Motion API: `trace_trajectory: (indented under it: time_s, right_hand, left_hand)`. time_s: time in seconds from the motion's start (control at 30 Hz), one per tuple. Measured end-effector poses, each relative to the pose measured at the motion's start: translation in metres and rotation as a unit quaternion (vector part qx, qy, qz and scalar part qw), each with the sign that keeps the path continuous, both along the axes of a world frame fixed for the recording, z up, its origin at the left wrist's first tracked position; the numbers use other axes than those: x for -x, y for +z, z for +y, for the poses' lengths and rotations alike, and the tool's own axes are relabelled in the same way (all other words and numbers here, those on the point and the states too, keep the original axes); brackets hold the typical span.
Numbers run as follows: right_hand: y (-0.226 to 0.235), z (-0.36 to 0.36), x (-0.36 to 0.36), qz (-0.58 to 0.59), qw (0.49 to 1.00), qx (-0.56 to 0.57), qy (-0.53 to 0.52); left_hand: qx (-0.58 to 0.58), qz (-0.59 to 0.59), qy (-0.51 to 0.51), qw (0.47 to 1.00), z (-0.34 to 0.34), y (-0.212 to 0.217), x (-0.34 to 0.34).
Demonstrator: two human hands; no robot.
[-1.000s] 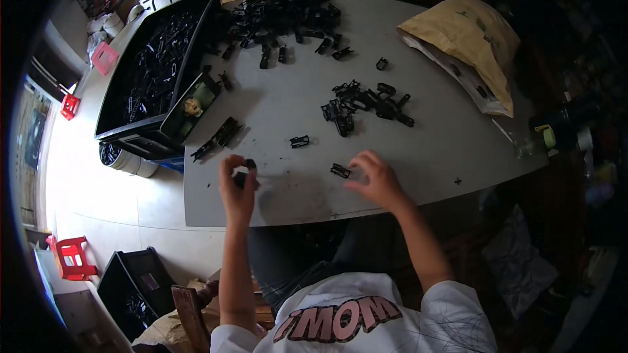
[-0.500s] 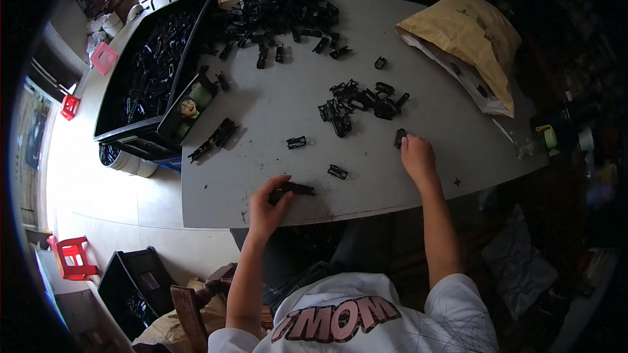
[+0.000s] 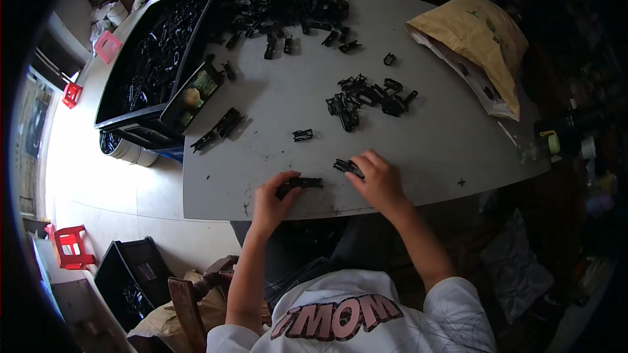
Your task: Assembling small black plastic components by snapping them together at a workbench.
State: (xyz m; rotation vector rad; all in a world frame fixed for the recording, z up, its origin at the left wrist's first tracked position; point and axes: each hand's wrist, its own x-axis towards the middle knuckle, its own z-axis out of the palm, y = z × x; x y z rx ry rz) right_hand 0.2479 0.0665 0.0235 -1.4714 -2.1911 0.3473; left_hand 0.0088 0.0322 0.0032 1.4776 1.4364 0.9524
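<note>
My left hand [image 3: 273,199] is closed around a long black part [image 3: 307,183], near the table's front edge. The piece sticks out to the right past my thumb and fingertips; its other end is hidden by the fingers. To the right, my right hand [image 3: 378,180] has its fingers closed on a small black slotted clip-like part [image 3: 347,168]. Whether a second piece sits under those fingers cannot be made out. A single similar part [image 3: 302,135] lies just beyond, between the hands. Farther off is a small cluster of the same black parts [image 3: 369,98].
A big heap of black parts [image 3: 288,10] covers the grey table's [image 3: 261,111] far side. At left stand a full black crate [image 3: 131,121] and a phone [image 3: 191,98] leaning on it. Joined black parts [image 3: 226,124] lie nearby. A brown paper bag [image 3: 477,39] rests far right.
My right hand has moved left and nearer, from beside the cluster to the loose part by my left hand. The left hand keeps its hold. The view has shifted slightly.
</note>
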Motion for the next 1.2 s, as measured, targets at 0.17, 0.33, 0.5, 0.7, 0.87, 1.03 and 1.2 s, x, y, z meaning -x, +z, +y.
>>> trace_trajectory:
  time_s: [0.17, 0.33, 0.5, 0.7, 0.87, 1.03, 1.2]
  right_hand:
    - [-0.002, 0.002, 0.02, -0.053, 0.998, -0.026, -0.012]
    - [-0.018, 0.004, 0.033, -0.092, 0.995, -0.022, -0.022]
    - [-0.007, -0.003, 0.038, 0.1, 0.989, 0.09, 0.068]
    - [0.001, -0.007, 0.057, 0.036, 0.991, 0.044, 0.123]
    - [-0.004, -0.014, 0.069, 0.049, 0.991, 0.017, 0.125]
    - [-0.02, -0.011, 0.051, 0.275, 0.917, 0.284, 0.053]
    - [-0.015, -0.005, 0.061, 0.254, 0.933, 0.234, 0.097]
  left_hand:
    - [0.019, -0.003, -0.007, 1.0, 0.0, 0.001, 0.0]
    - [-0.038, -0.017, 0.005, 0.999, -0.001, -0.006, -0.001]
    - [-0.005, 0.016, -0.012, 1.0, 0.0, -0.001, -0.001]
    - [-0.025, 0.017, -0.024, 0.999, 0.0, -0.006, -0.001]
    - [-0.064, 0.035, 0.001, 0.997, 0.0, -0.009, -0.005]
    - [-0.029, -0.13, -0.014, 0.991, -0.005, -0.009, -0.002]
    - [-0.004, -0.192, 0.001, 0.981, -0.009, -0.005, 0.008]
